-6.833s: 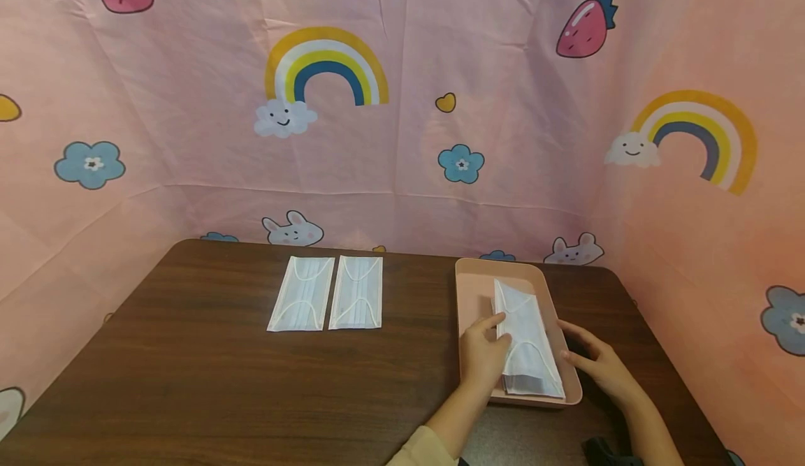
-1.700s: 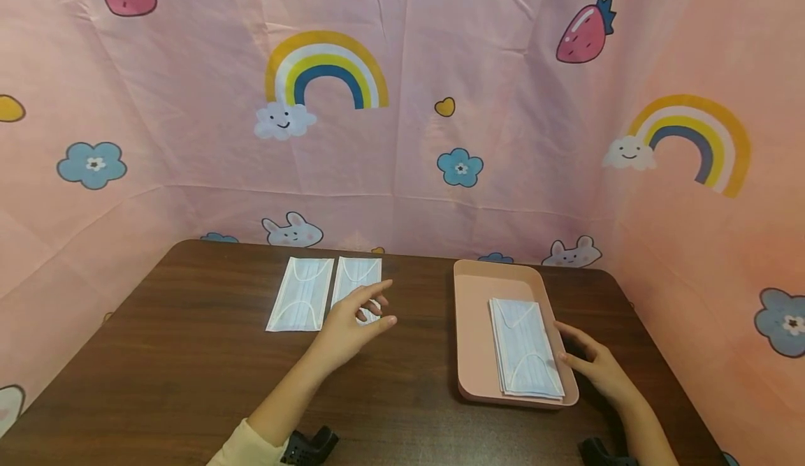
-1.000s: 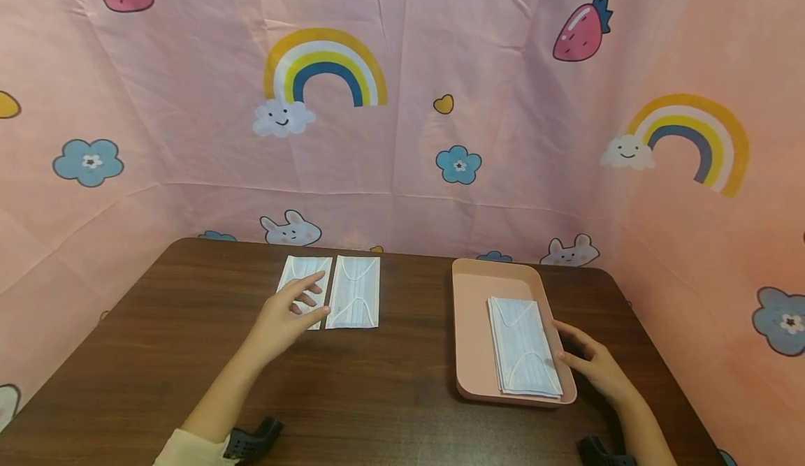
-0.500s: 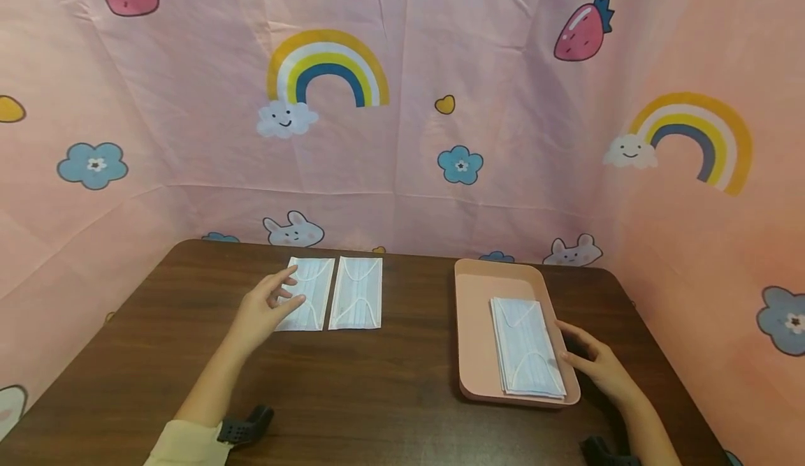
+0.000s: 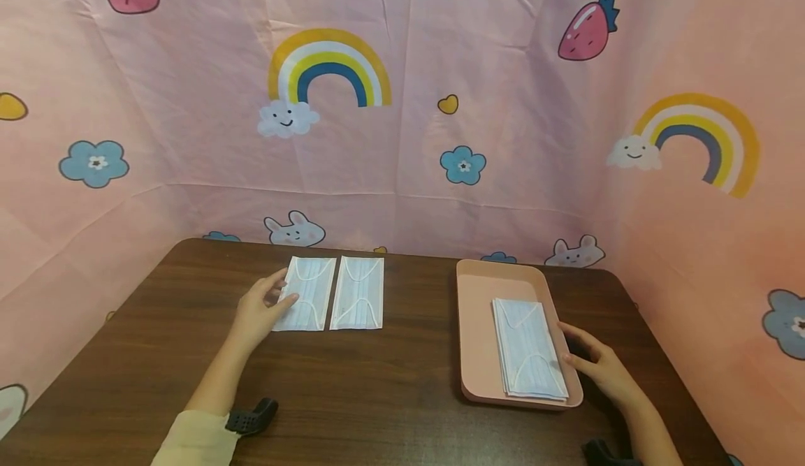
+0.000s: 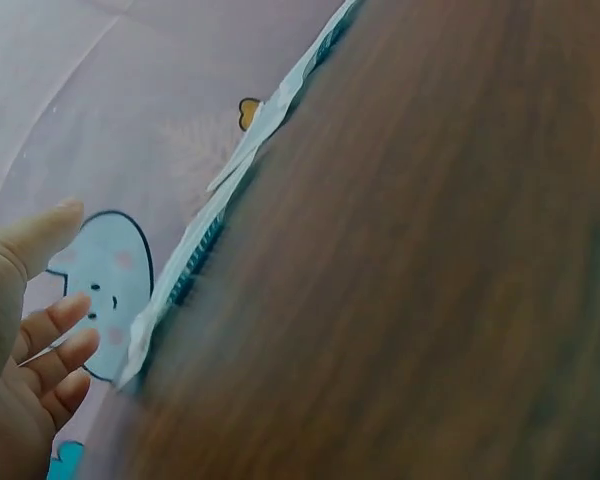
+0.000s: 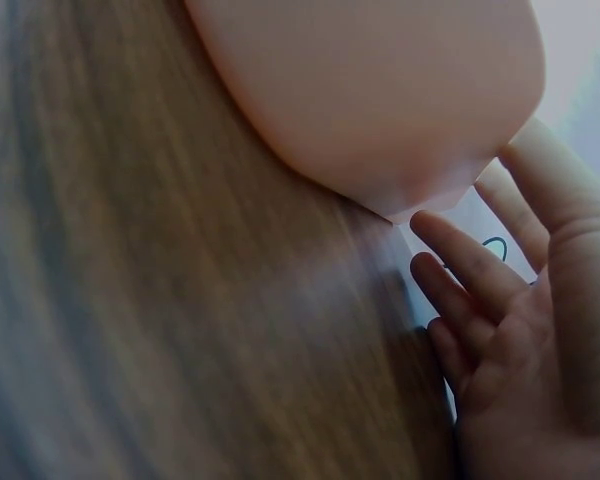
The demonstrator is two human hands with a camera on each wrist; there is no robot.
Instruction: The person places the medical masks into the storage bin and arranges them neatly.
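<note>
Resting left hand point(image 5: 256, 309): fingers loosely spread, laid at left mask point(image 5: 305, 302), 9 o'clock edge.
Right hand point(image 5: 600, 367): fingers relaxed, set against tray point(image 5: 478, 326), 3 o'clock side.

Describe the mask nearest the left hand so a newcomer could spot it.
On the dark wooden table, left of the pink tray, two white masks lie side by side. It is the left mask, with the left hand at its outer edge.
</note>
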